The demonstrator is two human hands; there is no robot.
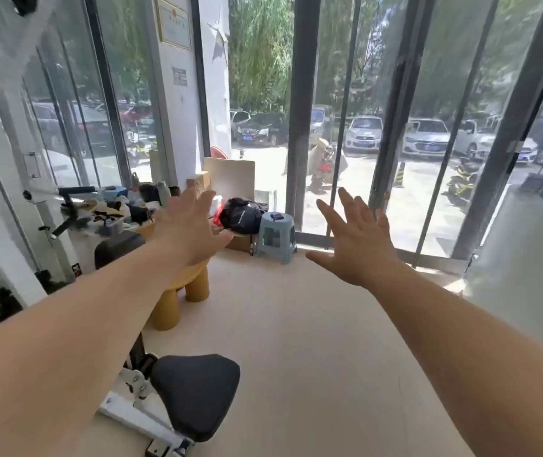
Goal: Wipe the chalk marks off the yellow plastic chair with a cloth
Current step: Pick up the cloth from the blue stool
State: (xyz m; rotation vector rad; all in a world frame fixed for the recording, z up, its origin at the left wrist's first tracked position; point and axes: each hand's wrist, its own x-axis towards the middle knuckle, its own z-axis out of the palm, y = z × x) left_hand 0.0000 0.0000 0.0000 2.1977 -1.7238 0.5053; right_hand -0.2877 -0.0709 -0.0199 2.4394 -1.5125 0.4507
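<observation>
Yellow chair point(195, 282) stands below the left hand's point(191, 227) spread fingers point(205, 198); right hand point(359, 249) apart.

Street-level fitness room, probably, padded exercise-machine seat point(194, 394), framed certificate point(173, 23) on pillar point(179, 133), glass wall point(435, 77) facing parked cars point(426, 138)

Chair point(196, 282): one, mustard-yellow moulded plastic, low and chunky, with thick round legs. Upright, legs planted on the pale floor point(296, 341), left of centre in the view. Two legs and part of the body show; seat and upper part mostly hidden. Surface marks cannot be made out.
</observation>
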